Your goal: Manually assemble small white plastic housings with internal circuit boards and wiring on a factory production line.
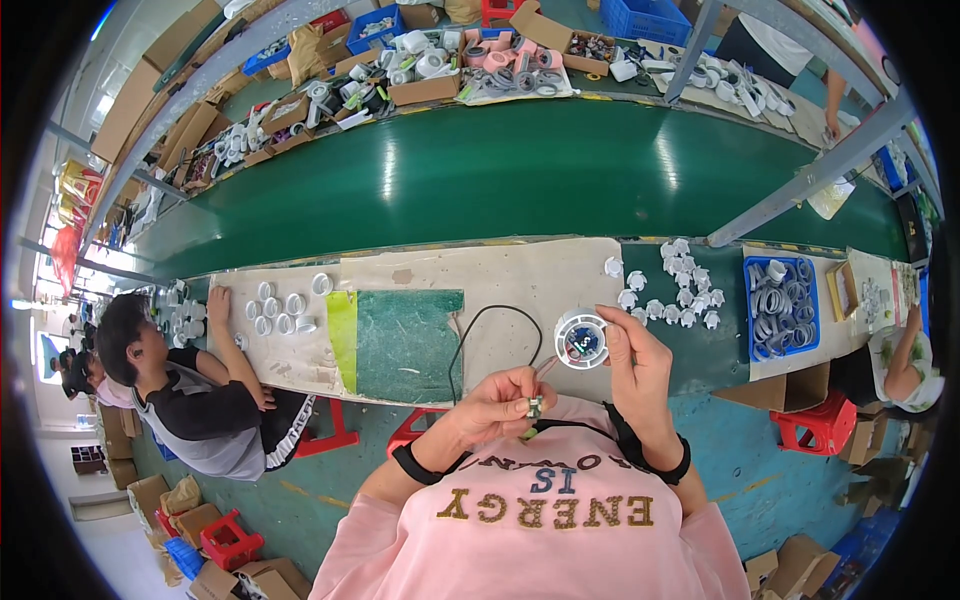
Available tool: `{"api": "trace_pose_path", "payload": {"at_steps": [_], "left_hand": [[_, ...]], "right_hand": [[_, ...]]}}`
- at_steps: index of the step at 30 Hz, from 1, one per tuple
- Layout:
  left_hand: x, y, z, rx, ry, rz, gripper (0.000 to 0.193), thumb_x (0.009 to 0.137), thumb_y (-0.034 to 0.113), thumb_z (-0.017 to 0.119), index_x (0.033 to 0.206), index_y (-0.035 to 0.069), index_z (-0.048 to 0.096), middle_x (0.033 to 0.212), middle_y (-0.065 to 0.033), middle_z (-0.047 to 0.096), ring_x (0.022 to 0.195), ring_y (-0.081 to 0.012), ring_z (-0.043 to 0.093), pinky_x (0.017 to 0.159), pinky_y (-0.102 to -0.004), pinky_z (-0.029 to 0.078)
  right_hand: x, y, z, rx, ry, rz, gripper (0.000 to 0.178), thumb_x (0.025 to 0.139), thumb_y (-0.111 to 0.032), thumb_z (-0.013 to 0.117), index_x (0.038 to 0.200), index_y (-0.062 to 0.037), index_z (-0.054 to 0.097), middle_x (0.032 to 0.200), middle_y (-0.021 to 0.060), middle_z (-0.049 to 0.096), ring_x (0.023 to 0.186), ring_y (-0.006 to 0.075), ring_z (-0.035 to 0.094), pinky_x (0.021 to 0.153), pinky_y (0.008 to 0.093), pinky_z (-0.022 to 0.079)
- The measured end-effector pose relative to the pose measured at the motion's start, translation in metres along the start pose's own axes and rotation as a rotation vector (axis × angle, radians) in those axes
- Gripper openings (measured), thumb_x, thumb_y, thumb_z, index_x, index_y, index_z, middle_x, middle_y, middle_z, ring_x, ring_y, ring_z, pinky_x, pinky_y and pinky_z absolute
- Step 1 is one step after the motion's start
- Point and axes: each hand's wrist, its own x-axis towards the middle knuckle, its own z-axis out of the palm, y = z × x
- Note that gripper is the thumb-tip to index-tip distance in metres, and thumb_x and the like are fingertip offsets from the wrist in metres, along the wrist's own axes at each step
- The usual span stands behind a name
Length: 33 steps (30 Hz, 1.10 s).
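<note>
Workbench (520, 275) below; right hand (640, 365) fingers grip round white housing (581, 339), left hand (500, 405) fingers pinch small connector (535, 406)

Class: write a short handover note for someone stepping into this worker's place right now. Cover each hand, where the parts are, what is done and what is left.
Left hand: pinches a small part with thin wires.
Right hand: holds up a round white housing, open face showing.
Parts: white caps lie on the bench, grey rings fill the blue tray, a black cable crosses the bench.
Done: both pieces picked up.
Left: small part is not yet in the housing.
</note>
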Motion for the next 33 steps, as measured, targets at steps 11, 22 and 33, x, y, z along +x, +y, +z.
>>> {"api": "trace_pose_path", "payload": {"at_steps": [11, 22, 33], "left_hand": [[0.001, -0.002, -0.004, 0.011, 0.034, 0.023, 0.016, 0.083, 0.012, 0.062, 0.078, 0.007, 0.047, 0.094, -0.0098, 0.048, 0.054, -0.0062, 0.037, 0.047, -0.0173, 0.030], [0.016, 0.003, 0.016, 0.324, -0.004, 0.071, 0.071, 0.085, 0.061, 0.036, 0.133, 0.009, 0.028, 0.119, -0.0109, 0.047, 0.091, -0.0207, 0.054, 0.067, -0.0307, 0.042], [0.020, 0.006, 0.022, 0.217, 0.174, 0.114, 0.055, 0.089, 0.054, 0.038, 0.118, 0.008, 0.044, 0.101, -0.0040, 0.054, 0.074, -0.0132, 0.050, 0.062, -0.0265, 0.039]], "right_hand": [[-0.001, 0.000, -0.001, -0.007, 0.007, -0.011, 0.026, 0.093, -0.017, 0.046, 0.104, 0.0021, 0.059, 0.078, 0.0049, 0.061, 0.063, 0.0060, 0.052, 0.054, 0.0203, 0.044], [-0.006, -0.002, 0.004, -0.214, 0.024, -0.528, 0.034, 0.074, -0.006, 0.066, 0.106, 0.0004, 0.057, 0.080, 0.0132, 0.059, 0.066, 0.0248, 0.057, 0.058, 0.0320, 0.046], [-0.025, -0.005, 0.002, -0.133, 0.123, -0.420, 0.031, 0.061, -0.001, 0.064, 0.091, -0.0098, 0.067, 0.097, 0.0082, 0.053, 0.085, 0.0272, 0.051, 0.073, 0.0348, 0.042]]}}
